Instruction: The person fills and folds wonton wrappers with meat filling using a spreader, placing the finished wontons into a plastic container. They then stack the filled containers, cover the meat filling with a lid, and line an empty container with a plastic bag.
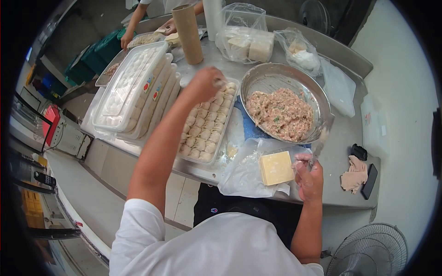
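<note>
A: What are the fingers doing?

B: The right hand (309, 177) has its fingers wrapped on a flat tool (325, 130), blurred, its blade up beside the rim of the metal bowl (301, 76). The left hand (209, 86) is bent over the far end of the tray (228, 123); its fingers look curled, but I can't tell whether they're closed on anything.

A: And the things around them?

B: Rows of dumplings (202, 126) fill the tray. Meat filling (281, 112) sits in the bowl. The square wrappers (276, 168) lie on a plastic sheet (237, 177), just left of the right hand.

A: Any room?

B: Little on the left: stacked containers (133, 87) crowd the tray. The sheet overhangs the near edge. Right of the bowl, the bench (347, 133) has a bare stretch.
</note>
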`<action>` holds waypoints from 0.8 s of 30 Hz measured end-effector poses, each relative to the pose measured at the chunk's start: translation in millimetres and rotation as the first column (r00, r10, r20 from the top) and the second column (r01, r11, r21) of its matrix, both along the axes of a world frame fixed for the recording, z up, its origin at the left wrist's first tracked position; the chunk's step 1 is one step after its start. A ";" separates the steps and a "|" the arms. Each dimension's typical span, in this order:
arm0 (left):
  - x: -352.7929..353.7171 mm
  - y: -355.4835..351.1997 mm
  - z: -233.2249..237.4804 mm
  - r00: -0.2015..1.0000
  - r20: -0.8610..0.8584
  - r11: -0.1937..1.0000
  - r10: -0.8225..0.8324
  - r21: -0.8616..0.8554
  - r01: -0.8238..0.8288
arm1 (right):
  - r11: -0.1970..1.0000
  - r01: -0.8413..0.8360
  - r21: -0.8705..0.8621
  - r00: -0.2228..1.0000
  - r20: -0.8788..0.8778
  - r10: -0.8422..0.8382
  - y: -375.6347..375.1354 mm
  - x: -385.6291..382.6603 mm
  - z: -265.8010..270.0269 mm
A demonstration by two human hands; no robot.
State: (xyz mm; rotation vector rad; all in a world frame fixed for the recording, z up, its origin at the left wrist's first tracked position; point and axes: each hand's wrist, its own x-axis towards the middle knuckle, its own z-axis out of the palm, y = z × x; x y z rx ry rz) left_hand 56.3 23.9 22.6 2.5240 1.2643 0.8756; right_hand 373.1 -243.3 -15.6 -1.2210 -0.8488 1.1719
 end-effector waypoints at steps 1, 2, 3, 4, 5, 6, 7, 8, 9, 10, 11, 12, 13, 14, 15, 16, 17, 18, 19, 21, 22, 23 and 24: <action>-10.6 14.8 -3.4 1.000 0.000 1.000 -0.002 0.003 0.002 | 1.000 0.002 0.003 1.000 0.000 -0.002 -3.7 4.6 -4.3; -18.4 26.1 -6.3 1.000 0.005 0.999 0.031 -0.035 -0.031 | 0.999 0.044 -0.017 0.999 0.031 -0.043 -8.1 8.4 -8.0; -20.2 32.5 -7.6 0.998 0.010 0.995 0.063 -0.074 -0.062 | 0.996 0.087 -0.036 0.994 0.064 -0.085 -11.9 12.1 -12.1; -18.7 37.6 -11.7 0.998 0.011 0.996 0.059 -0.075 -0.058 | 0.995 0.091 -0.037 0.994 0.065 -0.089 -16.1 15.9 -17.7; -17.1 42.2 -16.8 0.996 0.084 0.980 0.041 -0.196 -0.024 | 0.993 0.109 -0.051 0.992 0.076 -0.104 -20.4 19.2 -24.3; -14.1 42.9 -18.6 0.987 0.156 0.950 0.032 -0.312 0.019 | 0.990 0.126 -0.067 0.989 0.087 -0.120 -25.2 21.0 -30.0; -11.4 42.7 -21.2 0.987 0.157 0.948 0.027 -0.316 0.024 | 0.989 0.131 -0.071 0.988 0.089 -0.125 -30.0 21.5 -34.5; -8.8 42.3 -23.6 0.987 0.159 0.934 0.004 -0.353 0.053 | 0.984 0.156 -0.088 0.985 0.090 -0.148 -34.0 21.6 -38.5; -6.1 42.1 -24.6 0.987 0.160 0.918 -0.019 -0.389 0.081 | 0.978 0.181 -0.105 0.981 0.090 -0.171 -37.2 21.9 -40.9; -4.6 42.6 -24.6 0.987 0.160 0.916 -0.023 -0.392 0.085 | 0.977 0.185 -0.108 0.980 0.091 -0.176 -39.5 23.1 -42.1; -4.2 42.8 -24.0 0.994 0.105 0.908 -0.010 -0.416 0.053 | 0.981 0.168 -0.094 0.983 0.084 -0.161 -41.4 25.0 -43.1; -4.2 43.7 -24.7 0.999 0.049 0.899 0.002 -0.437 0.019 | 0.985 0.151 -0.080 0.986 0.077 -0.145 -42.7 26.8 -43.4; -3.5 44.5 -24.8 0.999 0.050 0.900 -0.001 -0.436 0.022 | 0.985 0.154 -0.079 0.986 0.077 -0.148 -42.8 28.4 -42.0; -3.2 44.7 -25.0 1.000 0.023 0.901 -0.012 -0.434 0.020 | 0.980 0.128 -0.149 0.986 0.125 -0.110 -42.0 29.9 -39.1; -3.5 43.4 -23.8 1.000 -0.005 0.902 -0.020 -0.431 0.016 | 0.970 0.103 -0.220 0.983 0.170 -0.066 -40.6 31.1 -36.8; -3.5 42.4 -22.5 1.000 -0.005 0.903 -0.019 -0.429 0.015 | 0.970 0.102 -0.218 0.983 0.170 -0.065 -36.8 32.5 -35.0; -2.3 41.6 -21.4 0.996 -0.086 0.915 -0.003 -0.401 -0.032 | 0.997 0.074 -0.024 0.894 0.444 -0.056 -30.6 34.3 -32.6; -0.1 39.2 -19.0 0.986 -0.166 0.926 0.015 -0.370 -0.076 | 0.988 -0.010 0.155 0.729 0.677 -0.099 -23.8 35.6 -29.6; 2.0 35.1 -14.7 0.986 -0.165 0.927 0.013 -0.369 -0.074 | 0.988 -0.008 0.157 0.728 0.678 -0.102 -16.4 34.4 -14.4; 7.8 23.5 -5.0 0.939 -0.344 0.965 0.004 -0.244 -0.094 | 0.963 -0.141 0.227 0.375 0.913 -0.160 -2.3 36.0 27.5; 14.9 13.2 1.2 0.939 -0.343 0.967 -0.002 -0.241 -0.087 | 0.964 -0.135 0.230 0.373 0.913 -0.166 6.1 37.8 41.3; 24.6 -3.8 5.7 0.975 -0.224 0.996 0.008 -0.082 -0.027 | 0.966 -0.167 0.199 0.181 0.969 -0.168 13.7 39.5 52.7; 35.4 -25.4 9.9 0.995 -0.100 0.996 -0.001 0.084 0.009 | 0.968 -0.196 0.159 -0.017 0.986 -0.166 22.1 40.5 59.5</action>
